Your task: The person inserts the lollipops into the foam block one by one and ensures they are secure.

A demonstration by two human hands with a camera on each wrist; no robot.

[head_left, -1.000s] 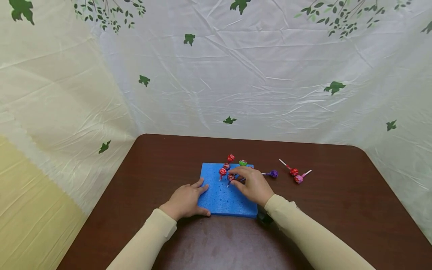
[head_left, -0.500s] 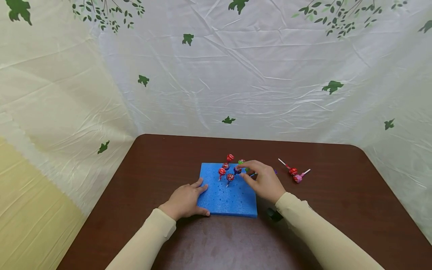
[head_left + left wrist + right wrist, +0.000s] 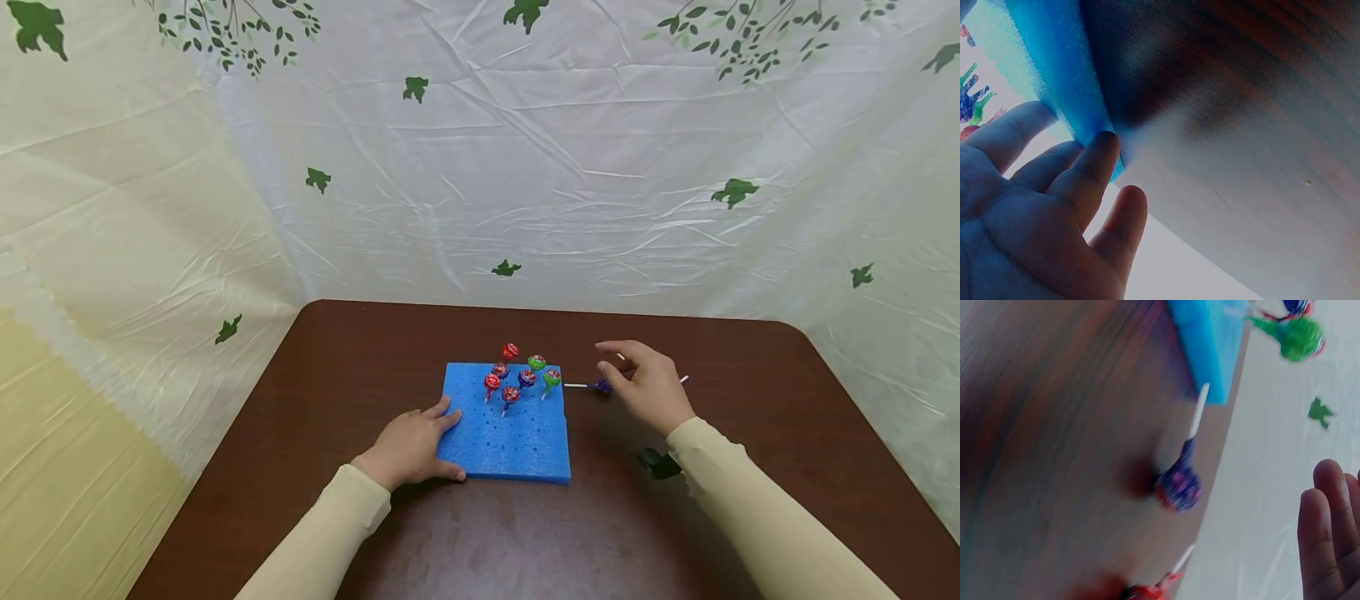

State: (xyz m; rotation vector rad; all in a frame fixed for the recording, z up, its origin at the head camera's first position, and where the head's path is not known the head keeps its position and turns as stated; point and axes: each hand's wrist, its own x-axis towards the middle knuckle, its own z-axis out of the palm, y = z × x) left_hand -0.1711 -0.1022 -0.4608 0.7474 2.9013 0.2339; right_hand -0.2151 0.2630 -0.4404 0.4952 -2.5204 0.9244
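Observation:
My left hand point(image 3: 411, 446) rests at the left edge of a blue foam board point(image 3: 517, 450), fingers spread; in the left wrist view its fingertips touch the board's side. Several wrapped lollipops stand stuck in the far half of the board, among them a red lollipop point(image 3: 491, 382), a purple lollipop point(image 3: 527, 378) and a green lollipop point(image 3: 552, 378). My right hand point(image 3: 648, 387) hovers right of the board with nothing in it, thumb and fingers apart. Beside its thumb a loose purple lollipop point(image 3: 1179, 487) lies on the table, stick toward the board.
Another loose, red-wrapped lollipop point(image 3: 1147, 592) lies farther right, mostly hidden behind the right hand in the head view. Small holes dot the board's near half. The brown table point(image 3: 360, 350) backs onto a white leaf-print curtain point(image 3: 465, 208).
My right hand has let go of a purple lollipop, which now stands in the board, and has moved right, over the loose lollipops. The left hand has stayed at the board's edge.

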